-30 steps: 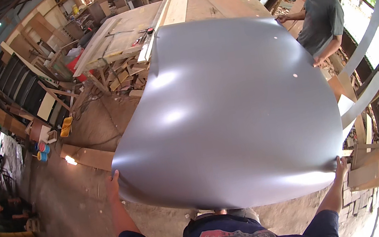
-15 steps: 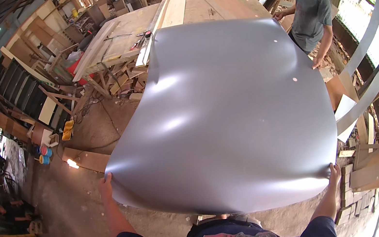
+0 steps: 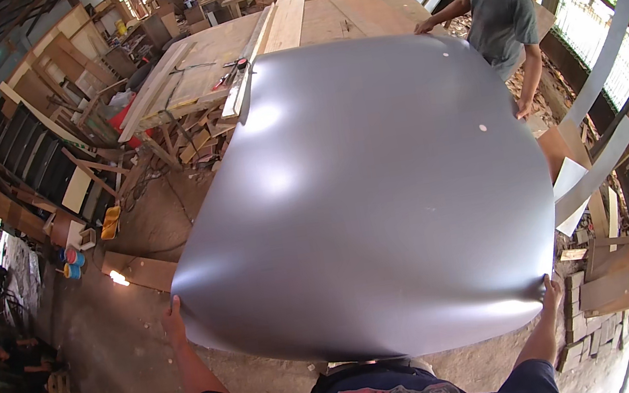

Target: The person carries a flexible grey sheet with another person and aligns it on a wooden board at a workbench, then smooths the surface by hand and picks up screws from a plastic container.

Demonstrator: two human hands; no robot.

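What fills most of my feed is the grey sheet point(image 3: 366, 213), spread in front of the wearer's body and bowed along its near side, its far end overlapping the near side of the table point(image 3: 245, 34) in my view (whether it rests there, I cannot tell from up here). I judge it thin and light for its size but floppy: it sags and ripples between the holds, so I would expect it to sway and crease more readily than snap. Its smooth, shiny face looks slippery to a flat palm, so I would take it by the side edges near the corners, with thumb over and fingers under. Past the far right corner stands a co-worker point(image 3: 502, 26), arms reaching to the sheet's far and right edges. The wearer's forearms come up from below, set wide apart, one to each side of the sheet. The left hand point(image 3: 173, 319) pinches the left edge near its close corner, thumb lying upward along the rim, fingers mostly hidden beneath. The right hand point(image 3: 551, 297) pinches the opposite edge near its own corner, also with most fingers out of my sight. Smallest of all, two pale spots point(image 3: 482, 127) mark the sheet's right half.
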